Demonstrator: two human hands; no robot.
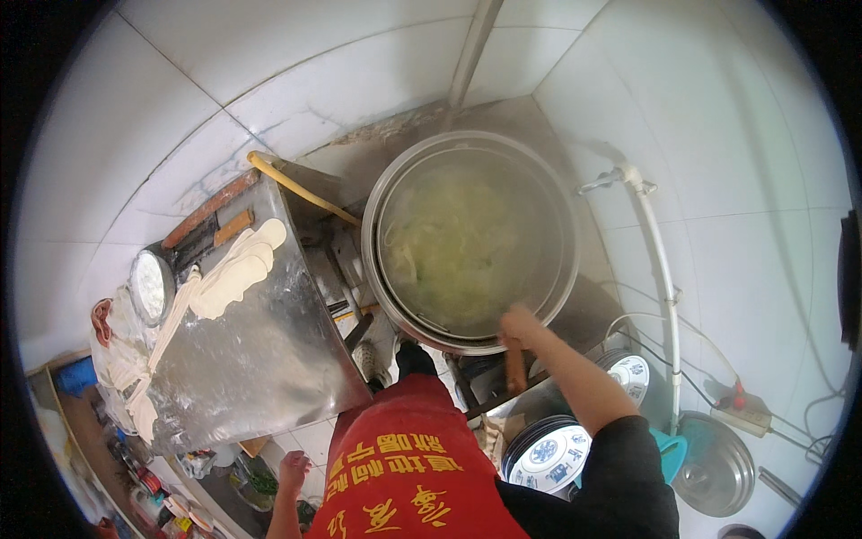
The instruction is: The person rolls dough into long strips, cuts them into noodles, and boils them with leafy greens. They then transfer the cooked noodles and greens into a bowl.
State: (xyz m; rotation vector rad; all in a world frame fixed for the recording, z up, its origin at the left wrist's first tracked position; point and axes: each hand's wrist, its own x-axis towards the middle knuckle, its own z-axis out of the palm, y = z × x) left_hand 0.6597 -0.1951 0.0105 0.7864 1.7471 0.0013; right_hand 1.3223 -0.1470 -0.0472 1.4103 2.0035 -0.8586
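My right hand [522,328] grips a wooden handle [515,367] over the near right rim of a large round metal pot [569,276]. The handle points down towards me; its tool end cannot be made out. Cloudy yellowish liquid [465,249] steams in the pot, with pale noodle-like strands [404,259] and a few dark green bits in it. Low at my left side hangs my left hand [294,469], empty, with its fingers loosely bent. It is apart from the steel worktable [256,370], where flat dough pieces [232,279] and long dough strips [168,330] lie.
A bowl of white powder [149,286] and a wooden-handled tool [234,227] sit on the worktable. A yellow hose [303,188] runs towards the pot. At right are stacked plates [547,453], a wall tap [599,180], a power strip [744,414] and a metal lid [714,465].
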